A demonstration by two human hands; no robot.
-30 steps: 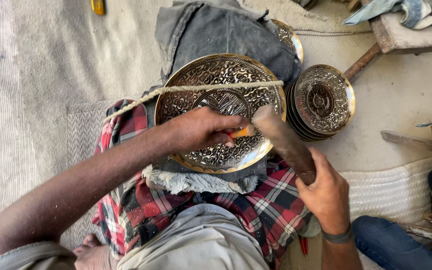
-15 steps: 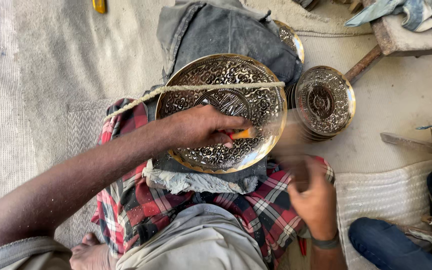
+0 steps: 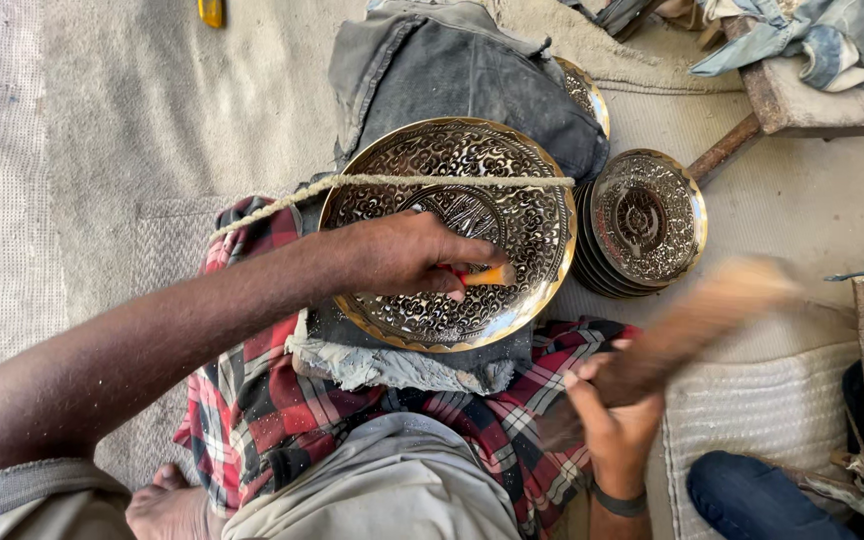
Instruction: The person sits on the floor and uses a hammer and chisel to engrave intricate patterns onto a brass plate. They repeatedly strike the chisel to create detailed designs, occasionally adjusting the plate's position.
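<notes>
A large round engraved brass plate (image 3: 512,210) rests on my lap over a grey cloth, with a cord stretched across its top. My left hand (image 3: 402,255) lies on the plate and grips a small orange-handled chisel (image 3: 487,276), its tip on the engraved surface. My right hand (image 3: 612,410) is off the plate's lower right edge, gripping a wooden mallet (image 3: 702,320) that is blurred by motion and raised to the right of the plate.
A stack of smaller engraved plates (image 3: 647,220) stands right of the big plate. Grey fabric (image 3: 452,70) lies behind it, partly covering another plate (image 3: 587,90). A red checked cloth (image 3: 262,400) covers my lap. A wooden bench (image 3: 812,95) is at upper right.
The mallet was down by the chisel, then dropped back low; now it is swung up and out to the right, blurred. My left hand and chisel stay in place on the plate.
</notes>
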